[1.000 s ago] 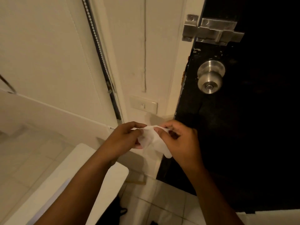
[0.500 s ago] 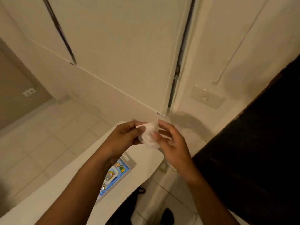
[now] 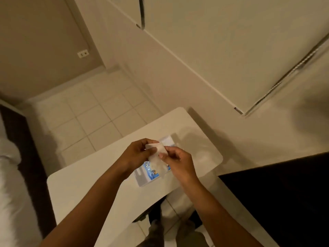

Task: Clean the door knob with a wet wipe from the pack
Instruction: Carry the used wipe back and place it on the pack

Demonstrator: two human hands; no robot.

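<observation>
Both my hands hold a white wet wipe (image 3: 156, 158) over a small white table (image 3: 85, 186). My left hand (image 3: 137, 154) pinches its upper left edge and my right hand (image 3: 179, 164) pinches its right side. The wipe hangs down between them, partly folded. Directly beneath it lies the wipe pack (image 3: 144, 177), white with a blue printed label, flat on the table and mostly covered by my hands and the wipe. The door knob is out of view; only the dark door (image 3: 277, 193) shows at the lower right.
A white wall with a cabinet or panel edge (image 3: 238, 111) rises behind the table. Tiled floor (image 3: 85, 118) stretches to the left. A dark bed frame with white bedding (image 3: 10, 175) stands at the far left. My feet (image 3: 156, 229) show below the table edge.
The view has swung left and down, away from the door knob and latch, to the table and the pack. My hands kept hold of the wipe and folded it smaller.
</observation>
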